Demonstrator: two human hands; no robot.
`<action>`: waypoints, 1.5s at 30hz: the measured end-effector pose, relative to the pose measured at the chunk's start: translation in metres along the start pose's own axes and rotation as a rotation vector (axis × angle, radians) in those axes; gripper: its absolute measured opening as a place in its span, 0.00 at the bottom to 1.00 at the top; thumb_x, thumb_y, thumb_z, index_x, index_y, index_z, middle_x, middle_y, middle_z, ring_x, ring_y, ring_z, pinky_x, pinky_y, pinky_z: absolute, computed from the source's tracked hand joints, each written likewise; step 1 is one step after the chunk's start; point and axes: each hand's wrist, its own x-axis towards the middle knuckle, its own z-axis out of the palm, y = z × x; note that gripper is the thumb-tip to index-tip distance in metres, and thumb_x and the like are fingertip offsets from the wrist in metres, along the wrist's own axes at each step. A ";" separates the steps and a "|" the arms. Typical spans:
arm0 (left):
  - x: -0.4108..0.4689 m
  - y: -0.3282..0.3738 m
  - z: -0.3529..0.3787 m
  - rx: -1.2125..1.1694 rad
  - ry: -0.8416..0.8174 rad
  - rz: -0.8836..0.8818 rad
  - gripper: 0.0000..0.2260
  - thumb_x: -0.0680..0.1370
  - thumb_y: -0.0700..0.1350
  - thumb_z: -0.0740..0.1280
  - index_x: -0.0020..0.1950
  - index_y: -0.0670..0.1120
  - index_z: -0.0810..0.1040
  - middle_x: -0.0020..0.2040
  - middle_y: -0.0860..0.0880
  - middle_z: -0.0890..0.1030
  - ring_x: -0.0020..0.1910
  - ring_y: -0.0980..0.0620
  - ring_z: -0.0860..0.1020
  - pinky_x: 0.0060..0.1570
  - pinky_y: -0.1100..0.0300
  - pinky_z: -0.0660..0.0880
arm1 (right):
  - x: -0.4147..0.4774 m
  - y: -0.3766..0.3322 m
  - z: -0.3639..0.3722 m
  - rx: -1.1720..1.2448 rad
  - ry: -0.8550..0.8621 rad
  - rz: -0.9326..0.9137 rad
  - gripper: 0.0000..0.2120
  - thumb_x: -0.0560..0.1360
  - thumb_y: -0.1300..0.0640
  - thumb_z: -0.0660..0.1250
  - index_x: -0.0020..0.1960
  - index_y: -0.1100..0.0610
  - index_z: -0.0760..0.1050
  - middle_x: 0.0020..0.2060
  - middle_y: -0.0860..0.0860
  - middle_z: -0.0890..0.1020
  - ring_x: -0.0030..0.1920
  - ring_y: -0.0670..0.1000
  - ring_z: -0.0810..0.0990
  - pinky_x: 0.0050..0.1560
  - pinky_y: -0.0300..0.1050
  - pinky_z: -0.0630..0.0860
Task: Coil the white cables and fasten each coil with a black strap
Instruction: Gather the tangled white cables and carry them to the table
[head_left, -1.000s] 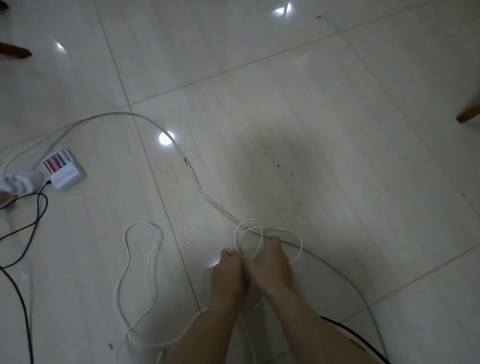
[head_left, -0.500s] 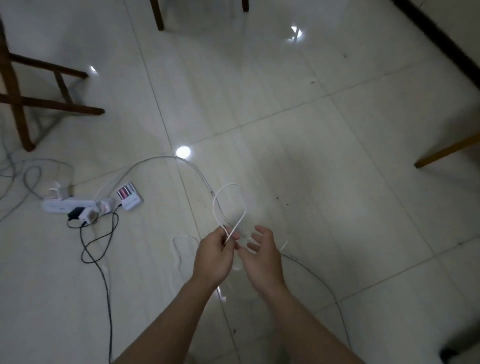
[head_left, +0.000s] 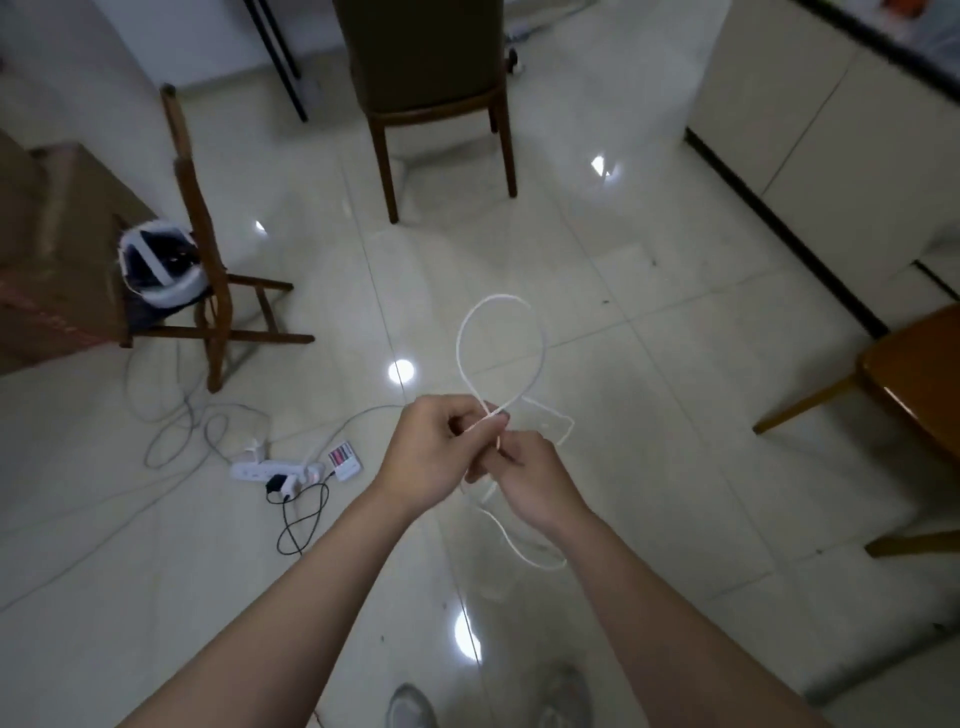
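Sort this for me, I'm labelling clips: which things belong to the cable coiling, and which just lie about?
Job: white cable, left hand, right hand.
Lying about: power strip, black charger, small striped box, dining chair.

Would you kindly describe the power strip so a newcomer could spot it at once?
From the wooden chair at the left, follow the grey cables along the floor. The power strip is the long white bar at their end, with a black plug, beside a small striped box.
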 end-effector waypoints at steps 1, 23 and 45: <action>-0.001 0.029 -0.010 -0.026 0.015 0.032 0.16 0.80 0.43 0.71 0.33 0.43 0.80 0.29 0.45 0.81 0.36 0.47 0.82 0.42 0.54 0.77 | -0.008 -0.027 -0.012 0.004 0.002 -0.029 0.20 0.80 0.48 0.63 0.33 0.56 0.79 0.30 0.46 0.82 0.34 0.47 0.80 0.39 0.46 0.73; 0.003 0.218 -0.065 -0.269 -0.364 -0.027 0.21 0.78 0.46 0.72 0.71 0.51 0.77 0.70 0.52 0.78 0.63 0.56 0.80 0.61 0.61 0.76 | -0.037 -0.349 -0.142 1.233 -0.110 0.078 0.20 0.85 0.50 0.53 0.36 0.54 0.65 0.24 0.47 0.58 0.23 0.46 0.57 0.29 0.40 0.57; 0.242 0.260 -0.183 0.005 -0.020 -0.068 0.29 0.74 0.48 0.78 0.71 0.54 0.70 0.46 0.41 0.78 0.44 0.46 0.79 0.48 0.54 0.78 | 0.148 -0.366 -0.208 0.113 0.404 0.011 0.16 0.79 0.66 0.57 0.57 0.58 0.81 0.31 0.50 0.71 0.27 0.47 0.67 0.25 0.38 0.63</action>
